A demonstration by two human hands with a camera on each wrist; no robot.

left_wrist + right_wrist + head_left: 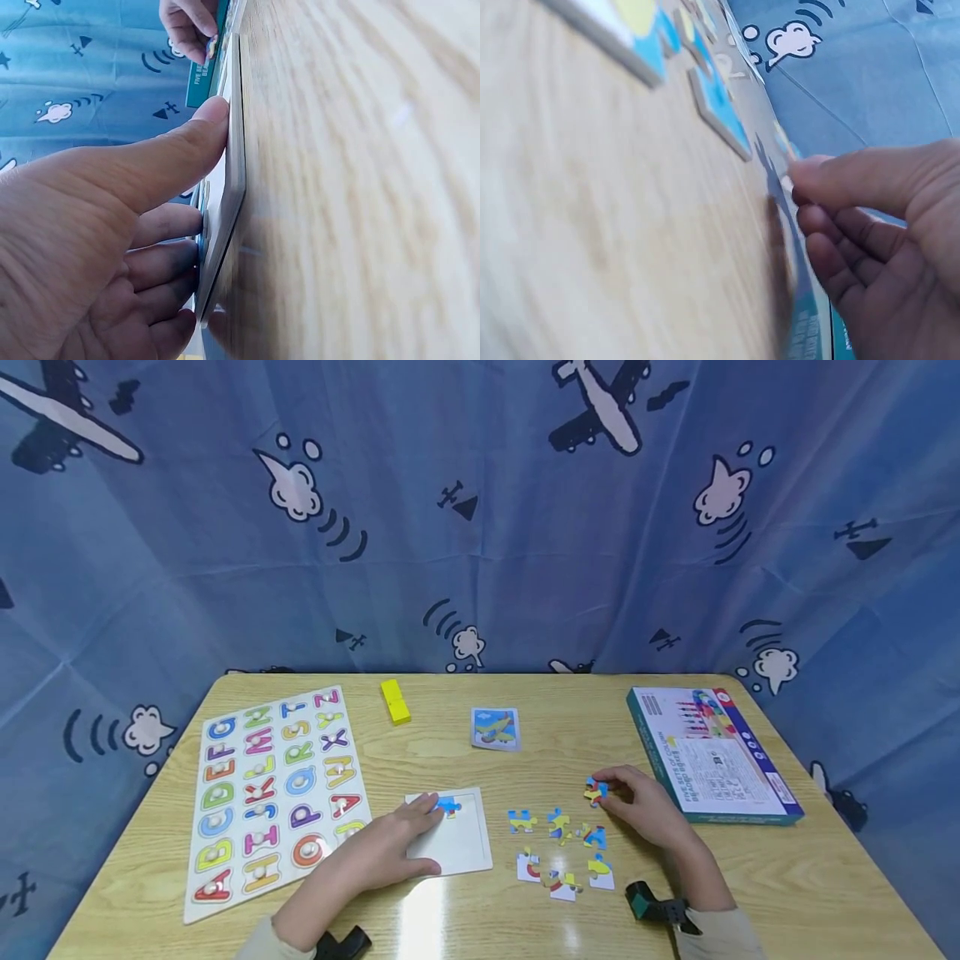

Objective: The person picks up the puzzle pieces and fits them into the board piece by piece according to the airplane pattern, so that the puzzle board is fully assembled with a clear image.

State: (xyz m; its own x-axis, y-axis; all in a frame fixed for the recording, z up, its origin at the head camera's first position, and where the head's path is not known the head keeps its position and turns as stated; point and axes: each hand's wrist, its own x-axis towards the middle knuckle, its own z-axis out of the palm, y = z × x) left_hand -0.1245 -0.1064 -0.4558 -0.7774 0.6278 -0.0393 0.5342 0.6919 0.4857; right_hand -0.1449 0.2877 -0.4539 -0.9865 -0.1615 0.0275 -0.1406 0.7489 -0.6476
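At the nine o'clock side of a white puzzle board (470, 850), the left hand (384, 852) lies spread, thumb well apart from relaxed fingers, both resting on the board and steadying nothing in a grip; its fingertips reach a mostly blue puzzle piece (452, 806) set toward the board's twelve o'clock edge. Across the table (765, 877), toward three o'clock, the right hand (641, 806) is narrowed, thumb and fingers pinching a blue, yellow and red piece (596, 792). Just off that hand's grip, from seven to nine o'clock, loose puzzle pieces (557, 821) lie scattered, between it and the white board. Black devices (651, 906) sit at both wrists. From the right hand, a boxed set (716, 756) with a green side lies near at two o'clock. From the left hand, a white alphabet board (282, 839) with knobbed letters spreads out at ten o'clock, and a yellow block (395, 702) lies well away at twelve. One o'clock from the white puzzle board is a small airplane picture card (495, 729). Farthest out, at twelve, hangs a blue airplane-print curtain (525, 577).
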